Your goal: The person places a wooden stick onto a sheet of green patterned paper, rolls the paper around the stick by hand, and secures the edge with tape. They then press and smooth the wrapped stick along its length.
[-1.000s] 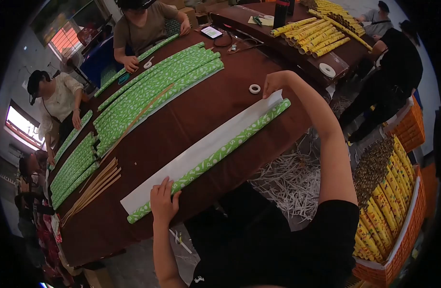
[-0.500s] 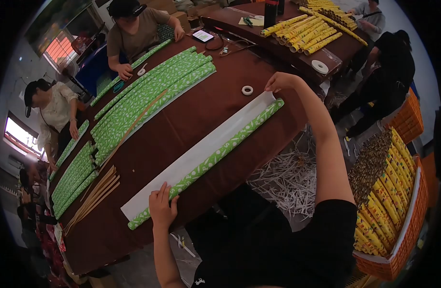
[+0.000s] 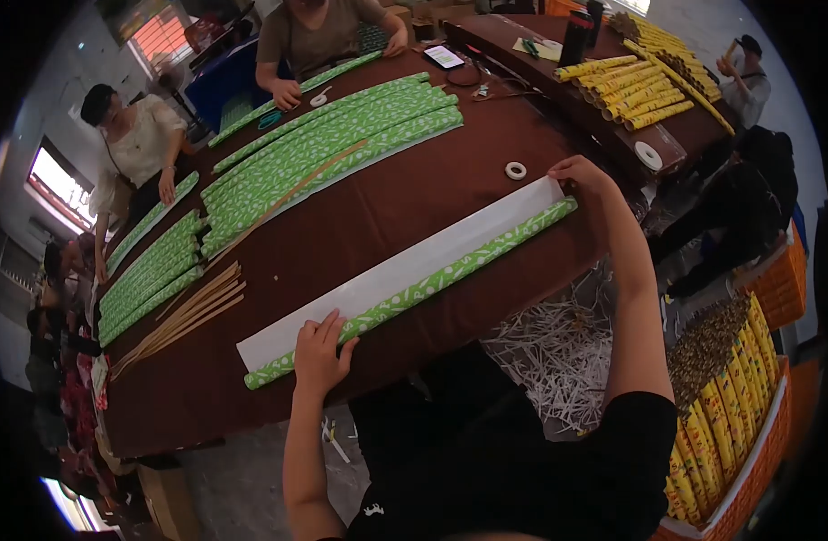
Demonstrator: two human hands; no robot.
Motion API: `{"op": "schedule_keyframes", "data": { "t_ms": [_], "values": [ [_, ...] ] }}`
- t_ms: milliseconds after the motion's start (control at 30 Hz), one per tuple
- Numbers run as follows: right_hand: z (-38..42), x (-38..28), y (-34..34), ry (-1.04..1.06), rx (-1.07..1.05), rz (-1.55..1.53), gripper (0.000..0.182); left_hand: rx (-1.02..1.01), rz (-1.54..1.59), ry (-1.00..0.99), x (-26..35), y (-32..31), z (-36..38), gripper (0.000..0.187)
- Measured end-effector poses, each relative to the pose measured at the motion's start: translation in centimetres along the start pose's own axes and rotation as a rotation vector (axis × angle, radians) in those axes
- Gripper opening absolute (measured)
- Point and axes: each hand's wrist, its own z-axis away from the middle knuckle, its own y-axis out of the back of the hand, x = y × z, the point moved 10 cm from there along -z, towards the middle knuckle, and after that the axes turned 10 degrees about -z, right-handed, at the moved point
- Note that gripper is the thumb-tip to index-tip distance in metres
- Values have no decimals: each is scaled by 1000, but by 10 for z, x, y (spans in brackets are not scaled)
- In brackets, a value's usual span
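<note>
A sheet, white on its upper face (image 3: 400, 257), lies slantwise on the brown table, its near edge rolled into a long green patterned tube (image 3: 423, 290). My left hand (image 3: 319, 353) rests on the lower left part of the roll, fingers spread onto the white face. At the upper right corner of the sheet is my right hand (image 3: 581, 173), its thumb and fingers pinched on the paper's edge. A white tape roll (image 3: 515, 170) lies just beyond that corner.
Green patterned rolls (image 3: 333, 149) and thin tan strips (image 3: 188, 316) lie across the brown table (image 3: 360, 216). Co-workers stand at its far side. Yellow rolls (image 3: 630, 90) are on another table; more fill an orange basket (image 3: 748, 478) at right. Shredded paper (image 3: 558, 361) covers the floor.
The view has shifted, so the table and far things appear farther right. Both hands keep their places on the sheet and roll.
</note>
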Motion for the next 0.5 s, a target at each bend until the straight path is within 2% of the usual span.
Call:
{"op": "schedule_keyframes", "data": {
  "t_ms": [167,233,267,300,367,400,467,500],
  "values": [
    [-4,11,3,29,-27,-211,29,-28,5,45,-6,0,0,38],
    [-2,6,6,-23,86,-269,32,-39,-2,61,-8,1,0,39],
    [-30,17,23,104,138,-269,33,-36,5,49,-7,2,-1,39],
    [-35,0,9,110,120,-264,33,-31,12,34,-5,2,-1,39],
    [-12,-65,19,326,603,209,32,-32,12,47,-7,1,0,39],
    [-27,-85,-2,513,548,121,29,-37,18,43,-7,-1,0,40],
    [-17,-153,-82,772,416,281,21,-34,7,38,-6,0,0,40],
    [-22,-173,-121,792,337,321,21,-31,1,32,-5,1,0,40]
  ]
}}
